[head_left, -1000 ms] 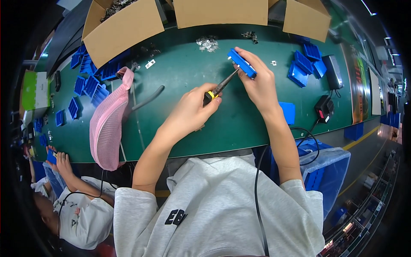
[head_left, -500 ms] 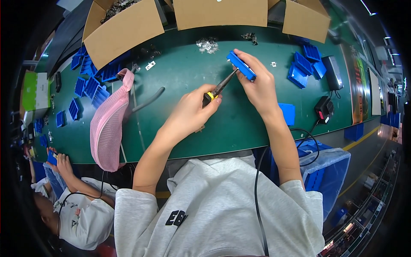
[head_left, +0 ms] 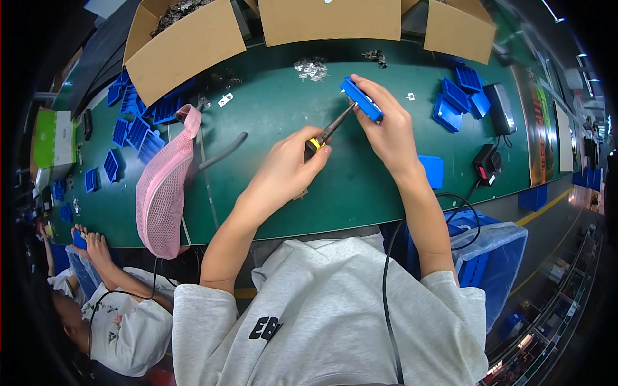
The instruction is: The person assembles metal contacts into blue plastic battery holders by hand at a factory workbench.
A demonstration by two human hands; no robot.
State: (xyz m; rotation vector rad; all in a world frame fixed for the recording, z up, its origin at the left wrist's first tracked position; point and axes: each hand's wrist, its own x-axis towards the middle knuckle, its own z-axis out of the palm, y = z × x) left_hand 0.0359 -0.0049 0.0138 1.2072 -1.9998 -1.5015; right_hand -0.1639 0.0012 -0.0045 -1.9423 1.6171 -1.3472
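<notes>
My left hand (head_left: 293,164) is closed around needle-nose pliers (head_left: 336,125) with black and yellow handles and dark tapering jaws. Their tip meets the near side of a blue plastic case (head_left: 362,100), which my right hand (head_left: 389,125) grips between thumb and fingers above the table. A small pale bit shows at the case's left edge; what the tip touches is too small to make out. Beyond my hands lie a pile of small silver metal parts (head_left: 311,69) and a cluster of darker metal parts (head_left: 374,58).
Cardboard boxes (head_left: 331,22) line the far side of the green table (head_left: 277,212). Blue cases lie at left (head_left: 145,138) and right (head_left: 454,103). A pink mesh pouch (head_left: 164,193) stands left of my arm. At lower left, a co-worker's hands (head_left: 96,249) hold a blue piece.
My hands, the pliers and the blue case keep almost the same pose. The co-worker's fingers have shifted slightly around their blue piece.
</notes>
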